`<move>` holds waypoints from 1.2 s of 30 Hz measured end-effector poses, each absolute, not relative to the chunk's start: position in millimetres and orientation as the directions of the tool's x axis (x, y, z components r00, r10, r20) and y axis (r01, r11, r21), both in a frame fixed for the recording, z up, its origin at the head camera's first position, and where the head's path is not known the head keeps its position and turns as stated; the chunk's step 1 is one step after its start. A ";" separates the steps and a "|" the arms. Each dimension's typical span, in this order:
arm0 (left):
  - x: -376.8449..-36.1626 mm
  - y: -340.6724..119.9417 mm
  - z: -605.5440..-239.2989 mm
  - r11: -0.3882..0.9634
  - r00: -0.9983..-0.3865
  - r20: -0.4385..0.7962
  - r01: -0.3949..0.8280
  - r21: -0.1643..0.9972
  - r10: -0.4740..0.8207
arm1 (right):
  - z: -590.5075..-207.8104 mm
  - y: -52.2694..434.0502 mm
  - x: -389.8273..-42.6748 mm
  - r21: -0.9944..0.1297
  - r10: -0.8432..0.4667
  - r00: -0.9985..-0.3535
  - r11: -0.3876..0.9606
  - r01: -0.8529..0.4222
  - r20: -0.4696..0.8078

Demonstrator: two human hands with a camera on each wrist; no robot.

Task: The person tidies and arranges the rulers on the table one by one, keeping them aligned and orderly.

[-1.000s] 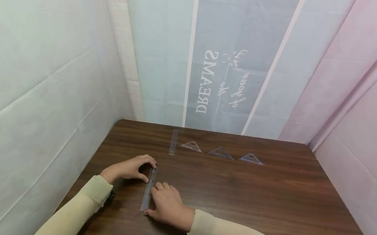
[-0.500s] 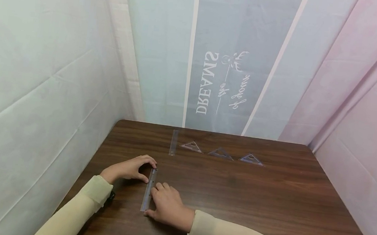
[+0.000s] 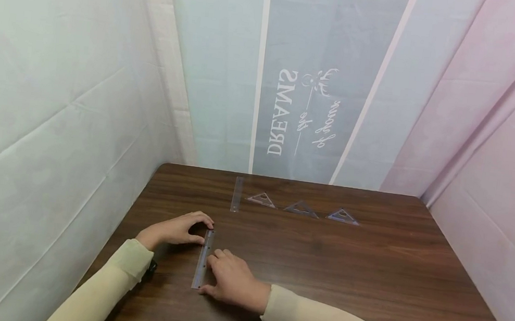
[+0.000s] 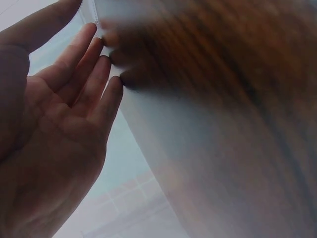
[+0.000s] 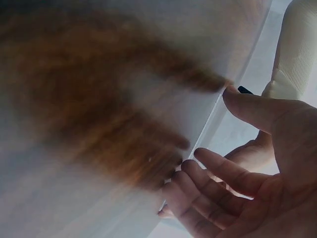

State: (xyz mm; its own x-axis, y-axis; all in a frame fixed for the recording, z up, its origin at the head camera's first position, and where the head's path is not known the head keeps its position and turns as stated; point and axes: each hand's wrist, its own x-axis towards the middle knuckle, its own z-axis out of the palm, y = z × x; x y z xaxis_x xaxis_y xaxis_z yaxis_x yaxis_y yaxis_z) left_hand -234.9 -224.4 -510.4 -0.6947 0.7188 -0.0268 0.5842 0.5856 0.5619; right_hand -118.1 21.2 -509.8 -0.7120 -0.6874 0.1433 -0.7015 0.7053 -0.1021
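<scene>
Clear ruler (image 3: pixel 202 259) lies flat on the worktop (image 3: pixel 368 276); left hand (image 3: pixel 174 230) and right hand (image 3: pixel 230 282) pinch its edges, unlifted.

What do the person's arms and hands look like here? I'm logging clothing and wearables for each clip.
Both arms wear long, close-fitting pale cream sleeves that end at the wrists in snug cuffs. The left hand and right hand are bare: no gloves, and no rings show. A small dark item peeks from under the left cuff; what it is cannot be told. No markings show on the sleeves.
</scene>
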 end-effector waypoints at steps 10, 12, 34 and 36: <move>-242.2 -214.7 -497.9 0.625 -0.732 -0.043 0.547 0.557 0.680 | -508.0 38.2 -137.4 -0.331 -0.660 -0.745 0.684 -0.650 0.096; -245.6 -212.4 -494.5 0.632 -0.741 -0.035 0.546 0.550 0.671 | -507.7 41.3 -142.5 -0.355 -0.648 -0.755 0.685 -0.636 0.103; -314.5 -170.0 -489.3 0.674 -0.816 0.008 0.484 0.559 0.579 | -510.0 63.4 -224.0 -0.475 -0.463 -0.880 0.753 -0.456 0.111; -319.9 -167.3 -492.7 0.677 -0.818 -0.004 0.474 0.563 0.576 | -511.7 63.8 -230.1 -0.499 -0.456 -0.884 0.746 -0.441 0.101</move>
